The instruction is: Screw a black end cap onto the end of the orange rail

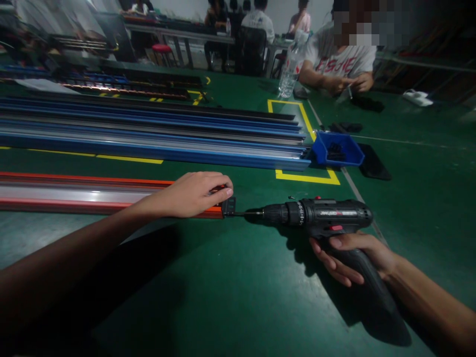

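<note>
My right hand is wrapped round the handle of a black cordless drill, which lies level and points left. Its long thin bit reaches the black end cap of an orange-edged metal rail. Whether the bit sits in a screw there is too small to tell. Over the rail's right end, my left hand is closed, thumb and fingers gripping the rail beside the cap. A tiny dark screw-like piece lies on the green table just behind the drill's chuck.
Several blue and black rails lie side by side beyond the orange one. At their right ends stands a blue bin with small black parts, beside a dark flat object. Farther back are a plastic bottle and a seated person handling something small.
</note>
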The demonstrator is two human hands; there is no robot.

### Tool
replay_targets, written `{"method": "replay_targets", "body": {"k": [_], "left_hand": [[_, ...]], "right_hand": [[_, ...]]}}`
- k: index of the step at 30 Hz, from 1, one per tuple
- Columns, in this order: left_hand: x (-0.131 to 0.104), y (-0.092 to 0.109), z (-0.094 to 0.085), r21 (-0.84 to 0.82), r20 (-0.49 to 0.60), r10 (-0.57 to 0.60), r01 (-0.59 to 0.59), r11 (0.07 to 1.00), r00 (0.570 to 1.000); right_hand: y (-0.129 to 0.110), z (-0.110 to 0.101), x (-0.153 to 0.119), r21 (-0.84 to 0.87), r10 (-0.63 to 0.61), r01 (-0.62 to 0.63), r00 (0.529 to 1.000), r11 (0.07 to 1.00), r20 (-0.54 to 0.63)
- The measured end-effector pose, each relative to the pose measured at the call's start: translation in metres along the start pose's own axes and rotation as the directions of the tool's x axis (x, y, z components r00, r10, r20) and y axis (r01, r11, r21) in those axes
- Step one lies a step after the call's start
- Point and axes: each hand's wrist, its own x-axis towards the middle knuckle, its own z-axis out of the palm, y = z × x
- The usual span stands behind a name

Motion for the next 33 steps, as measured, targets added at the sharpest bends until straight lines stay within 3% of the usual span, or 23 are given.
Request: {"method": "replay_targets", "body": {"k": [33], "left_hand": [[0.0, -0.0003, 0.0, 0.008, -0.012, 0.011, -0.011, 1.0, 1.0]], "right_hand": [[0.0001, 0.002, 0.0004, -0.022, 0.008, -0.009, 0.999, 1.0, -0.051]]}}
